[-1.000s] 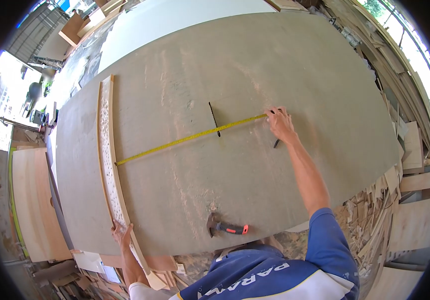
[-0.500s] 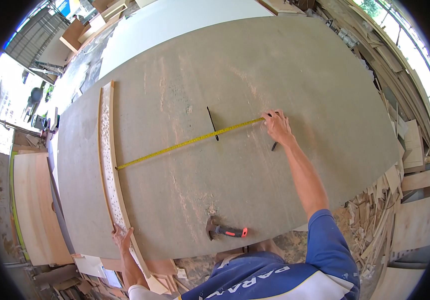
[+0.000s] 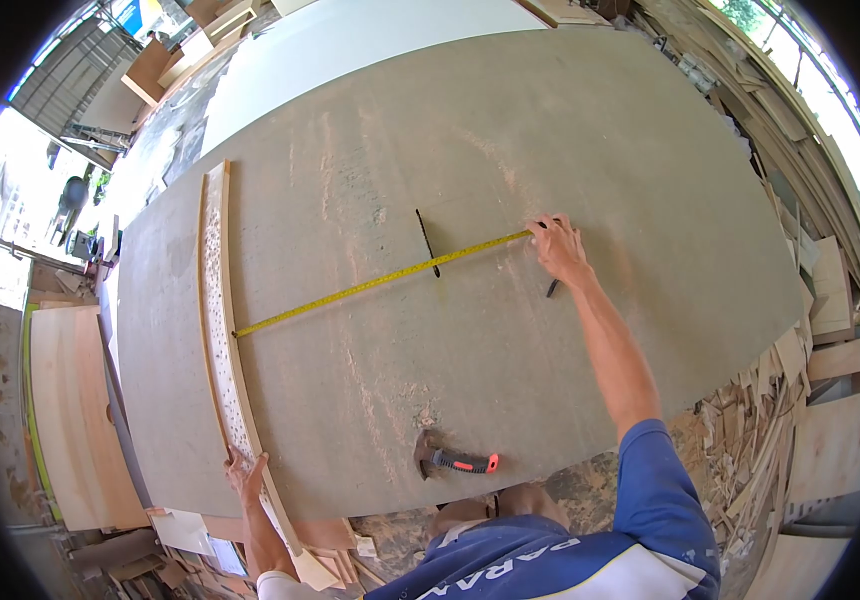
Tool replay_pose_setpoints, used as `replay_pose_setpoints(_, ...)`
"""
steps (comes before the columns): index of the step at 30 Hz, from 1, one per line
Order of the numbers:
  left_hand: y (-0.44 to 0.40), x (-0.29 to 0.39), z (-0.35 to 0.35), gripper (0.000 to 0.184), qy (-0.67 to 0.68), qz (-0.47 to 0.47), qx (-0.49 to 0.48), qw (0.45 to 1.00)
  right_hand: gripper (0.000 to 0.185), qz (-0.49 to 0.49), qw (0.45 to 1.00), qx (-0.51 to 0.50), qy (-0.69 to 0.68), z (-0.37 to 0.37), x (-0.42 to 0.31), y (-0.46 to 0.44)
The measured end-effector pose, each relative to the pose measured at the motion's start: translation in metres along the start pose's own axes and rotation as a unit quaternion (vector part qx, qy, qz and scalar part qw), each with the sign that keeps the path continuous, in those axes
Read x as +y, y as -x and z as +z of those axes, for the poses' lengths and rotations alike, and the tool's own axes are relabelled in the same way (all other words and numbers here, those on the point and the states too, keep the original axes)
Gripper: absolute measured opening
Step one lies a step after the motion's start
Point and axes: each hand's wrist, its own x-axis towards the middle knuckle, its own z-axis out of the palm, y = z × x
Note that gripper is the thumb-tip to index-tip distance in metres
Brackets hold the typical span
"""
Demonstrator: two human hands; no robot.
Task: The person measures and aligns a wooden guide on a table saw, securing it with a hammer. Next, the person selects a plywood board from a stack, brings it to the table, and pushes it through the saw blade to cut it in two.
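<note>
My left hand (image 3: 246,474) grips the lower part of a long, narrow wooden frame (image 3: 216,290) with a speckled white inside, lying on a large grey-brown board (image 3: 510,380). A yellow tape measure (image 3: 350,292) stretches from the frame's right edge across the board to my right hand (image 3: 557,248), whose fingers are closed around its far end; the case is mostly hidden. A short black strap end pokes out below that hand. The tape crosses a thin black stick (image 3: 428,243). Near the front edge rests a hammer (image 3: 455,459) with a black and red handle.
A white sheet (image 3: 350,45) lies beyond the board. Stacked wood strips (image 3: 800,160) line the right side, with offcuts (image 3: 750,440) below. A pale wooden panel (image 3: 75,420) stands at the left. Scraps lie on the floor near the front edge.
The view has shifted slightly. Both hands keep their hold, and the tape stays stretched between the frame and my right hand.
</note>
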Motion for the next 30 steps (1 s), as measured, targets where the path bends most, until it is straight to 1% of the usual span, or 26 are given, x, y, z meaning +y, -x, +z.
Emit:
replay_pose_setpoints(3,-0.008,-0.011,0.008,0.108,-0.002,0.017,-0.003,1.0,0.032,0.001,1.0,0.012,0.009,0.002,-0.001,0.0)
replay_pose_setpoints(5,-0.012,-0.016,0.012,0.104,0.011,0.019,0.017,1.0,0.032,0.004,1.0,0.006,0.006,0.002,-0.001,-0.001)
replay_pose_setpoints(8,-0.006,-0.008,0.009,0.105,0.001,0.013,0.022,1.0,0.032,0.009,1.0,0.0,0.002,-0.001,-0.002,0.001)
replay_pose_setpoints(11,-0.013,-0.017,0.013,0.106,-0.002,0.025,0.023,0.999,0.032,0.009,1.0,-0.002,0.0,-0.004,-0.005,0.001)
replay_pose_setpoints(15,-0.002,-0.002,0.003,0.108,-0.029,0.016,0.023,0.999,0.035,0.002,1.0,0.016,-0.007,0.001,-0.001,0.0)
replay_pose_setpoints(17,-0.006,-0.012,0.006,0.108,-0.021,0.043,0.016,0.999,0.036,0.017,0.999,-0.027,-0.017,-0.007,-0.001,0.005)
replay_pose_setpoints(19,-0.013,-0.024,0.019,0.107,-0.002,0.073,0.052,0.996,0.036,-0.028,0.999,-0.039,0.019,-0.012,0.003,0.019)
replay_pose_setpoints(20,-0.003,-0.014,0.01,0.105,0.028,0.072,0.048,0.996,0.035,0.011,0.999,-0.052,-0.012,-0.023,-0.005,0.032)
replay_pose_setpoints(22,-0.011,-0.02,0.018,0.106,0.015,0.091,0.069,0.993,0.037,0.023,0.998,-0.012,-0.05,-0.016,-0.004,0.055)
replay_pose_setpoints(23,-0.007,-0.015,0.01,0.106,0.012,0.108,0.063,0.992,0.039,-0.019,0.997,0.013,-0.073,0.0,0.012,0.066)
replay_pose_setpoints(25,-0.007,-0.014,0.007,0.106,0.019,0.131,0.073,0.989,0.041,-0.053,0.998,0.015,-0.043,-0.016,-0.015,0.108)
replay_pose_setpoints(26,-0.004,-0.011,0.004,0.106,0.032,0.117,0.075,0.99,0.04,-0.046,0.997,0.015,-0.057,-0.018,-0.029,0.13)
replay_pose_setpoints(28,-0.002,-0.01,0.0,0.107,0.037,0.129,0.058,0.989,0.04,-0.009,0.995,0.006,-0.095,-0.03,-0.078,0.173)
replay_pose_setpoints(29,-0.005,-0.012,0.006,0.107,0.033,0.142,0.073,0.987,0.039,0.02,0.992,-0.004,-0.123,-0.034,-0.106,0.191)
replay_pose_setpoints(30,-0.008,-0.015,0.012,0.107,0.027,0.156,0.088,0.984,0.039,0.012,0.993,-0.006,-0.118,-0.025,-0.128,0.207)
